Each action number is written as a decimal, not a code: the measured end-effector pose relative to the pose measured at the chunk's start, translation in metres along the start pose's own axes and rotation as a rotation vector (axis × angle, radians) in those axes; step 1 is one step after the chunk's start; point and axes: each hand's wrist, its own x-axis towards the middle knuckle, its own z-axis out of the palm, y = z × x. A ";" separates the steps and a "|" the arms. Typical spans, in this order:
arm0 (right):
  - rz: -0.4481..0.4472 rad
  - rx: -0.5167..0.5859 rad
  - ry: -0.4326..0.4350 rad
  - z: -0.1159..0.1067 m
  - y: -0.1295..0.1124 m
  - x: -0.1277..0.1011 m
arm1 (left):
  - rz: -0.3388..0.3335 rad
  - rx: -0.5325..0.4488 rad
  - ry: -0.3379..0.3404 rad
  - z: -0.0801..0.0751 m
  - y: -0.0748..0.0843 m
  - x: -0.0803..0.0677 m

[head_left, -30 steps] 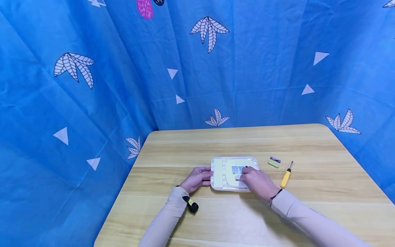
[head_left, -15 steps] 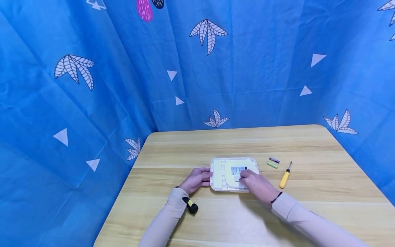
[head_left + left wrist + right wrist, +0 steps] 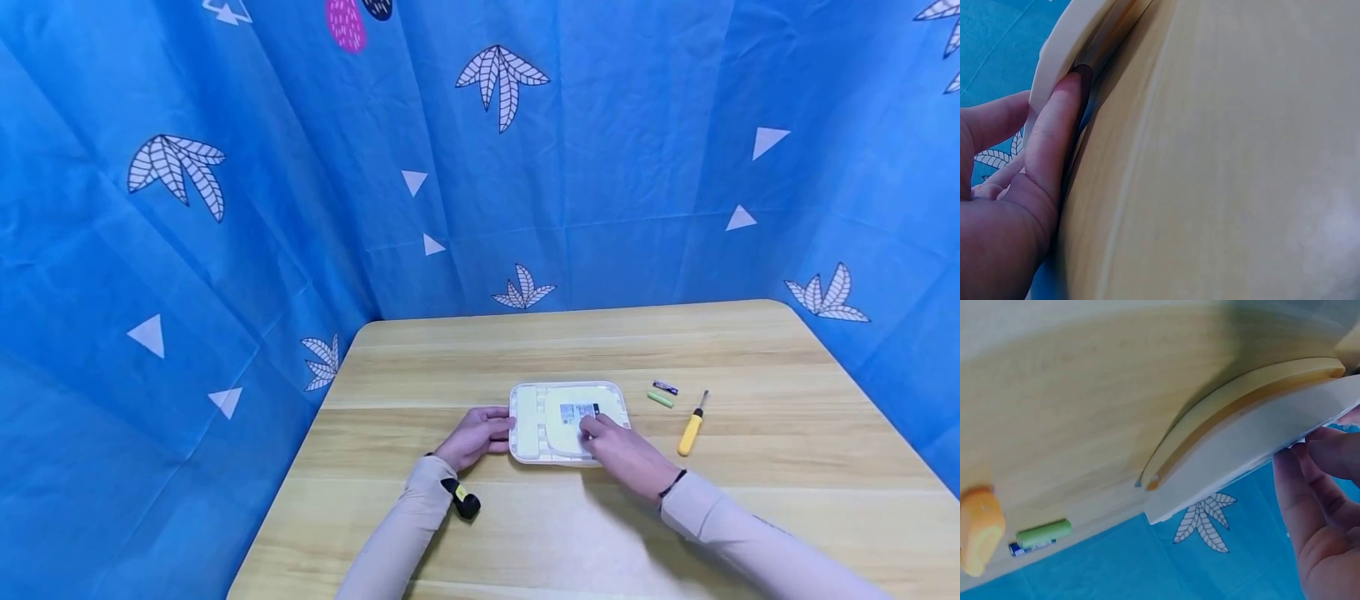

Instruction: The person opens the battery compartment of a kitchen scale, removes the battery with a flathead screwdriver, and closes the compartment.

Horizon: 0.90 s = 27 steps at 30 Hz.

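A flat white device point(image 3: 531, 425), rectangular with rounded corners, lies on the table. A recessed panel and a printed label point(image 3: 576, 414) face up on it. My left hand point(image 3: 474, 437) grips its left edge; in the left wrist view the thumb point(image 3: 1057, 122) presses against the rim from beneath. Over on the right half, my right hand point(image 3: 626, 454) has its bunched fingertips on the panel beside the label. The right wrist view shows these fingers point(image 3: 1297, 506) and the thumb close together at the device's face. Whether something small lies between them is hidden.
Right of the device lie a dark battery point(image 3: 665, 387) and a green battery point(image 3: 660, 399). Beyond them is a yellow-handled screwdriver point(image 3: 690, 435). A blue patterned curtain point(image 3: 450, 167) hangs behind and left of the wooden table point(image 3: 420, 358).
A small pale piece visible at my right fingertips earlier no longer stands out. The right fingertips have shifted only slightly; the left hand keeps its hold. The head view has moved a little.
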 end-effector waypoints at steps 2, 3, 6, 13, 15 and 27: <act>0.016 0.060 -0.008 -0.002 0.000 0.000 | 0.001 0.003 0.001 -0.001 0.001 0.000; 0.035 0.107 -0.019 -0.003 0.000 0.000 | 0.000 0.004 0.001 -0.001 0.001 0.000; 0.074 0.242 -0.031 -0.005 0.002 0.001 | -0.003 0.001 0.007 -0.001 0.002 -0.001; 0.215 0.556 -0.060 -0.011 0.020 -0.001 | -0.011 -0.008 -0.002 0.000 0.001 -0.002; 0.286 0.616 -0.060 -0.014 0.026 -0.003 | -0.011 -0.010 -0.008 -0.001 0.000 -0.001; 0.706 0.830 -0.070 -0.019 0.068 -0.019 | -0.006 -0.006 -0.008 0.000 0.001 -0.001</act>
